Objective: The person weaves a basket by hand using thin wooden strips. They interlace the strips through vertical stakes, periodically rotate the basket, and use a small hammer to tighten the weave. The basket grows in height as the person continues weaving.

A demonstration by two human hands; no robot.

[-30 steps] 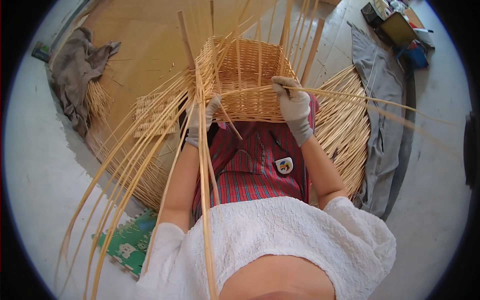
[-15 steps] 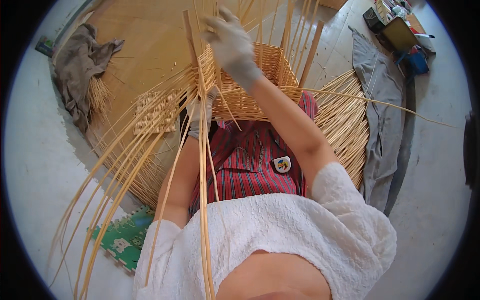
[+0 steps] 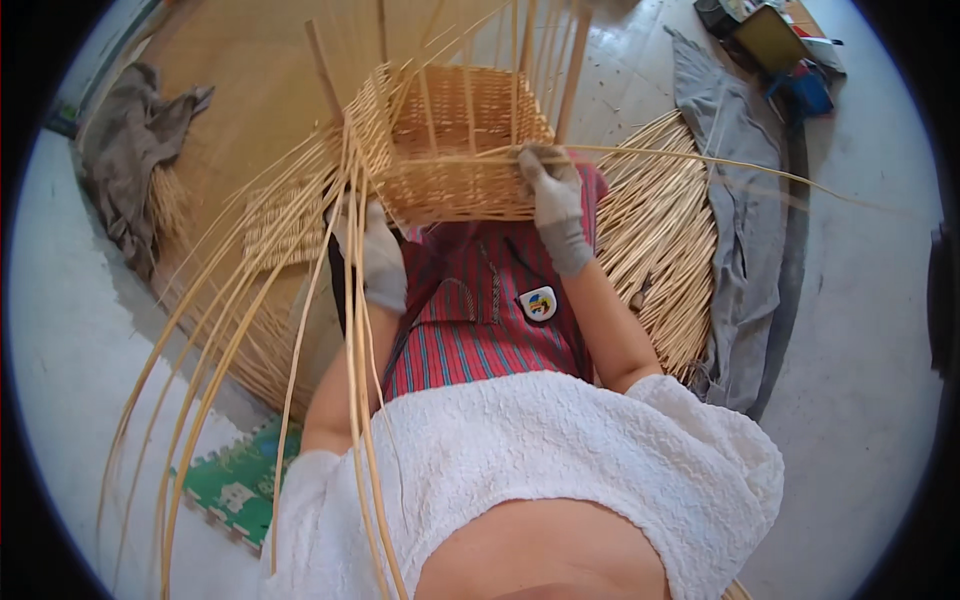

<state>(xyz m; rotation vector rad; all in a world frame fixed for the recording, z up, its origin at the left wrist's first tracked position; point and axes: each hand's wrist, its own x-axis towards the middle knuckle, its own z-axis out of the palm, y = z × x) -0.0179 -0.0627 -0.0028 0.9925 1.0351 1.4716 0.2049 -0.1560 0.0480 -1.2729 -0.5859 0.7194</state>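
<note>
A half-woven wicker basket rests at my lap, with upright stakes rising from its rim. My left hand, in a pale work glove, grips its near left corner; some fingers are hidden behind loose wicker rods. These rods fan out from that corner toward the lower left. At the near right corner, my gloved right hand is closed on the rim, thumb on top. From beside it one long wicker rod stretches away to the right.
A large bundle of wicker rods lies to my right, beside a grey cloth. On the left are a woven panel, another grey cloth and a green foam mat. Boxes and tools stand at the far right.
My right hand has come down from above the basket's far left side to its near right corner and closed there. The basket and view have shifted slightly.
</note>
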